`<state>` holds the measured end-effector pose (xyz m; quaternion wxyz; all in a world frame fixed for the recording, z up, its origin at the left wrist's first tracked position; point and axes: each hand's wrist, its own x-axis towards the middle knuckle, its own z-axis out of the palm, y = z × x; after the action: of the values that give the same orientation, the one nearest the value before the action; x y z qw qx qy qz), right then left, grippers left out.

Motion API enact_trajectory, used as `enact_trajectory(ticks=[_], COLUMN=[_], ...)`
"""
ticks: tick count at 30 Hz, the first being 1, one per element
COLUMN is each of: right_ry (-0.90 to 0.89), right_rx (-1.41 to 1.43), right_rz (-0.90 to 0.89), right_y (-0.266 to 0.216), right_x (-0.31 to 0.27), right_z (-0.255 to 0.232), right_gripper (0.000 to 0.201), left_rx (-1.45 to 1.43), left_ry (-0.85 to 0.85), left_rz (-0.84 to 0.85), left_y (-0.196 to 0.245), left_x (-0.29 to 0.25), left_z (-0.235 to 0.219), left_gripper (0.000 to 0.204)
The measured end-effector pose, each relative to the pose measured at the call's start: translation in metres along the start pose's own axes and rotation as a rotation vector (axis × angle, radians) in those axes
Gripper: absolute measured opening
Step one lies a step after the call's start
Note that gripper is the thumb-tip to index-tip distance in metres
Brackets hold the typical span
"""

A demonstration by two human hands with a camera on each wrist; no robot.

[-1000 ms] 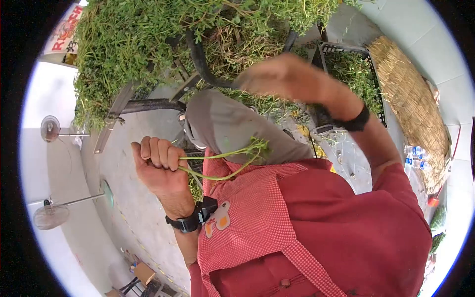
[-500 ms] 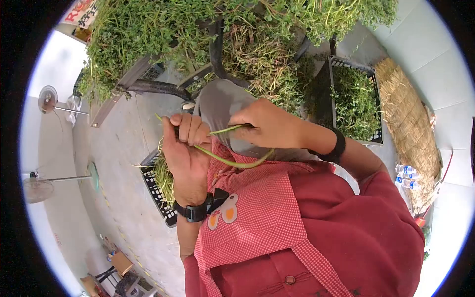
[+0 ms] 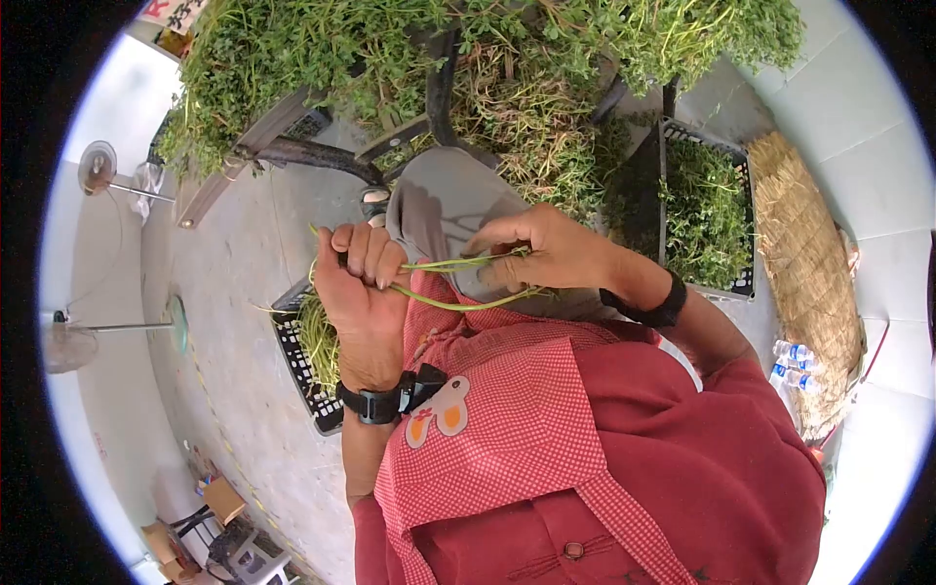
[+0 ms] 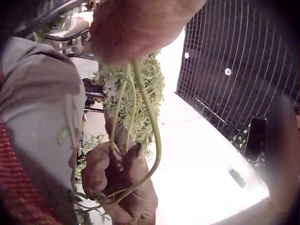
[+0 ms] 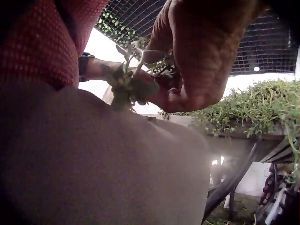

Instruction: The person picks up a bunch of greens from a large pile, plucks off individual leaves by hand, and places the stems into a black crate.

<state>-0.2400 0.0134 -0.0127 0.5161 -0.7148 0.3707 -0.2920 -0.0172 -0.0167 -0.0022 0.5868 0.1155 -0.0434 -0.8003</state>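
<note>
Over the lap, my left hand (image 3: 361,283) grips slender green stems (image 3: 463,306) in its curled fingers. One stem bows out in a loop, plain in the left wrist view, where the stems (image 4: 150,112) run between both hands. Facing it, my right hand (image 3: 551,252) pinches the far part of the stems between thumb and fingers. Small leaves (image 5: 129,89) stick out beside the right hand (image 5: 201,61) in the right wrist view. The fingertips of the right hand are partly hidden there.
A table heaped with leafy greens (image 3: 322,58) stands in front, with more stalks (image 3: 531,127) piled below it. Black crates of greens stand at right (image 3: 753,214) and left (image 3: 292,356). A straw roll (image 3: 804,273) and water bottles (image 3: 795,366) lie at far right.
My right hand came down from beside the table greens to the stems, then shifted slightly at their far part. My left hand kept its grip and moved a little right.
</note>
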Motion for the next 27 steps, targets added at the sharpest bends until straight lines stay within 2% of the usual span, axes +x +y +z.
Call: enact_trajectory(ticks=[2, 5, 7, 8, 10, 12, 14, 16, 17, 18, 20, 21, 23, 24, 26, 27], right_ry=[0.001, 0.046, 0.123, 0.124, 0.416, 0.48, 0.543, 0.524, 0.447, 0.453, 0.189, 0.191, 0.145, 0.146, 0.06, 0.064], right_rx=[0.003, 0.007, -0.128, -0.127, -0.462, -0.513, -0.566, 0.126, 0.419, 0.421, 0.424, 0.426, 0.163, 0.167, -0.03, -0.026], right_rz=[0.052, 0.004, -0.128, -0.127, -0.182, -0.114, -0.055, 0.109, 0.134, 0.135, 0.192, 0.192, 0.065, 0.062, -0.117, -0.116], right_y=[-0.001, 0.001, 0.008, 0.009, 0.009, 0.017, 0.022, 0.024, 0.024, 0.026, 0.029, 0.025, 0.014, 0.015, 0.018, 0.015], right_x=[0.0, 0.002, 0.004, 0.006, 0.01, 0.015, 0.02, 0.014, 0.01, 0.006, -0.002, -0.004, -0.007, -0.006, -0.007, -0.007], right_z=[0.0, 0.003, 0.006, 0.008, 0.011, 0.0, -0.015, -0.028, -0.033, -0.038, -0.046, -0.044, -0.036, -0.035, -0.033, -0.033], right_gripper=[0.028, 0.022, 0.018, 0.018, 0.019, 0.018, 0.017, 0.017, 0.019, 0.019, 0.02, 0.02, 0.023, 0.023, 0.028, 0.028], left_rx=[0.04, 0.141, 0.154, 0.167, 0.193, 0.22, 0.233, 0.181, 0.134, 0.135, 0.089, 0.09, 0.079, 0.084, 0.086, 0.089], left_ry=[0.01, 0.087, 0.068, 0.049, 0.03, 0.011, -0.019, -0.045, -0.064, -0.064, -0.128, -0.127, -0.183, -0.182, -0.173, -0.171], left_rz=[0.021, 0.059, 0.056, 0.049, 0.016, -0.018, 0.045, 0.032, 0.007, 0.0, 0.005, 0.002, 0.007, 0.007, 0.013, 0.009], left_y=[-0.001, -0.005, -0.005, -0.005, -0.009, -0.012, -0.011, -0.008, -0.006, -0.004, -0.001, 0.0, 0.002, 0.002, 0.002, 0.001], left_x=[0.0, -0.003, -0.004, -0.004, -0.007, -0.013, -0.016, -0.014, -0.015, -0.014, -0.011, -0.01, -0.01, -0.01, -0.01, -0.01], left_z=[0.001, 0.01, 0.01, 0.01, 0.015, 0.022, 0.029, 0.027, 0.025, 0.023, 0.02, 0.021, 0.022, 0.023, 0.024, 0.024], left_gripper=[0.041, 0.041, 0.041, 0.041, 0.041, 0.041, 0.04, 0.04, 0.04, 0.04, 0.039, 0.039, 0.039, 0.039, 0.038, 0.038])
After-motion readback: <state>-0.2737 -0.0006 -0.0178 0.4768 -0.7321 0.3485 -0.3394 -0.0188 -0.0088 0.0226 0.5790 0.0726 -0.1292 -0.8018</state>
